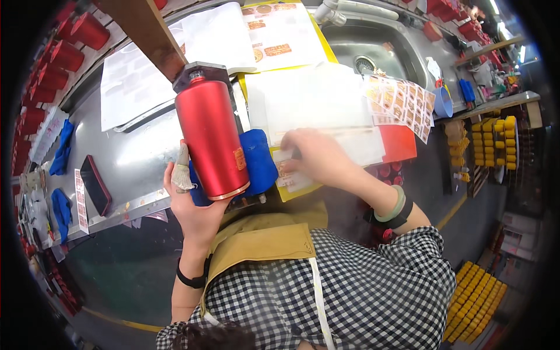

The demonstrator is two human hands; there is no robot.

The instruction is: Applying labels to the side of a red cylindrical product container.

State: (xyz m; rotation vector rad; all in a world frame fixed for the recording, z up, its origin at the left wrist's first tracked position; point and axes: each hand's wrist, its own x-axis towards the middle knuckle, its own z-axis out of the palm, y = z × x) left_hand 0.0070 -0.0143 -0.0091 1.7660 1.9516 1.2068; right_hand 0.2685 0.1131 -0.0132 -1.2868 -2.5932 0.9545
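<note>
A glossy red metal bottle (210,134) lies lengthwise before me, its narrow neck at the far end against a dark block on a wooden post (146,35). Low on its right side is a small gold-orange decal (240,158). My left hand (195,207) grips the bottle's near end from the left; one finger wears a pale cloth wrap (182,166). Blue cloth padding (258,162) sits beside and under the bottle. Just right of it, my right hand (315,154) is slightly blurred, fingers curled together over a small decal sheet (284,169); what they hold is hidden.
White papers (315,99) and a yellow-edged board (300,191) cover the bench's middle. A printed decal sheet (402,102) overlaps a red sheet (399,143). A steel sink (379,46) is behind. At left lie a dark tray-like case (95,185) and blue cloths (60,213).
</note>
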